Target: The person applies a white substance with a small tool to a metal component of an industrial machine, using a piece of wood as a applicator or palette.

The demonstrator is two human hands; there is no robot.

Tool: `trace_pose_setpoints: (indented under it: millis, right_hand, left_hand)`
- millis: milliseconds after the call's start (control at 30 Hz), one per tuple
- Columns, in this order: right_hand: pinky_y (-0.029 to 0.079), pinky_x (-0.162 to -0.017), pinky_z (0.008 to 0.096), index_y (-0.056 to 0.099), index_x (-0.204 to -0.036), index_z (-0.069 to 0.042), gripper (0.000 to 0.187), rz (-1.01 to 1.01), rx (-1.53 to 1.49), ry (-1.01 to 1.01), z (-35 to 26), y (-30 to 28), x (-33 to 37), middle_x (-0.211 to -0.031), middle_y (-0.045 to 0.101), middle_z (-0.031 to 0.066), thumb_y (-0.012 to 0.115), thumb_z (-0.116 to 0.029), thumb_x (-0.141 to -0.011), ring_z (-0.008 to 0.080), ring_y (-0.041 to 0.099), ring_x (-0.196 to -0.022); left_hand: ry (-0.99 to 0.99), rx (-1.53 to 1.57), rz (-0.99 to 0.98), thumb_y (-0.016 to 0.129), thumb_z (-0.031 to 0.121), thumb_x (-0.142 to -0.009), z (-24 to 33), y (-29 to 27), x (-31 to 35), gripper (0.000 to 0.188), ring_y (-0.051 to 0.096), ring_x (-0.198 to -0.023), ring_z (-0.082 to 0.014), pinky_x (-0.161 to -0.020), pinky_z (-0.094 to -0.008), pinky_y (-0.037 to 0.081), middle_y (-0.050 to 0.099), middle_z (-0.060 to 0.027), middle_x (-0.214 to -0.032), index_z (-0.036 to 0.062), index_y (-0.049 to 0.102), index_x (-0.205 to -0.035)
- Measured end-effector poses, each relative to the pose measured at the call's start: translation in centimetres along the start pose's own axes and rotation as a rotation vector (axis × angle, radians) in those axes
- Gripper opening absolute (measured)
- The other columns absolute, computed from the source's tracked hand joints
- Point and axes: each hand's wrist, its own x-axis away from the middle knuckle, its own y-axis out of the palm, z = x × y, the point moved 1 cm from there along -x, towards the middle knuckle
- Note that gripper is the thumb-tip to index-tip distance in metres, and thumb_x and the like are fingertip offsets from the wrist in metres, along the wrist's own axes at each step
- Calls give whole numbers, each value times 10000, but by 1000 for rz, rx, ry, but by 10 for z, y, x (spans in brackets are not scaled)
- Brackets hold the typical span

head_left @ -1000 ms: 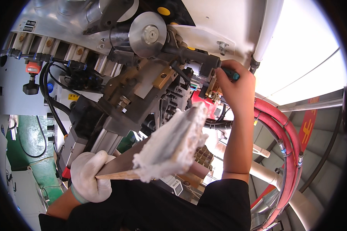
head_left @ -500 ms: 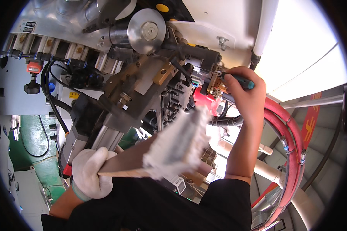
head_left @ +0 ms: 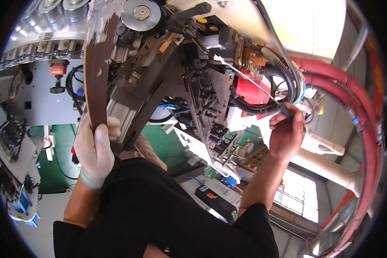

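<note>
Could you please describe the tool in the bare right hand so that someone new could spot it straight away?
Start at the big machine head filling the upper middle, then find the red block on its right side. The right hand below it grips a long thin metal rod by a dark handle, slanting up-left past the block. Unlike the thick black cables around it, it is straight, bare and shiny.

The left hand (head_left: 94,150), in a white glove, grips a long dark brown strip (head_left: 97,64) that rises upright, its top end flaked with white; the bare right hand (head_left: 287,135) is closed on the dark handle of a thin metal rod (head_left: 245,77), whose tip reaches the machine head (head_left: 193,86) near a red block (head_left: 251,90); thick red hoses (head_left: 352,107) curve down just right of that hand.
</note>
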Motion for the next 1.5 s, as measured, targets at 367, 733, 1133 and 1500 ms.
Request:
trace_pose_setpoints:
  millis: [367, 733, 1133, 1500]
  right_hand:
    - [570, -824, 402, 522, -1352, -91, 458, -275, -1257, 672, 166, -14, 200, -1172, 688, 143, 643, -187, -920, 329, 705, -1009]
    - [375, -514, 209, 602, -1181, -31, 290, -486, -629, 415, 190, -30, 239, -741, 565, 11, 496, -280, -1078, 61, 485, -573]
    - [392, -580, 207, 656, -1209, -23, 265, -524, -553, 318, 190, -64, 253, -736, 560, -19, 557, -215, -1056, 45, 495, -661]
    - [391, -552, 212, 670, -1265, -27, 315, -237, -346, 151, 168, -36, 272, -706, 550, -23, 560, -233, -1053, 52, 479, -608]
  left_hand:
    - [-158, 24, -158, 419, 187, -1090, 30, 13, 48, 351, 668, -907, -169, -803, -292, 523, 675, -119, -1093, -37, 477, -1354]
    - [-442, -1, -371, 491, 232, -1073, 61, 128, 117, 354, 595, -707, -86, -646, -221, 489, 652, -20, -914, 44, 534, -1371]
    - [-224, -250, -372, 484, 112, -1054, 72, 171, 155, 297, 559, -713, -79, -652, -236, 479, 644, -24, -895, -10, 552, -1315]
    - [-83, -390, -425, 481, 116, -1041, 79, 149, 143, 315, 568, -681, -90, -635, -240, 478, 648, -41, -886, -37, 532, -1312]
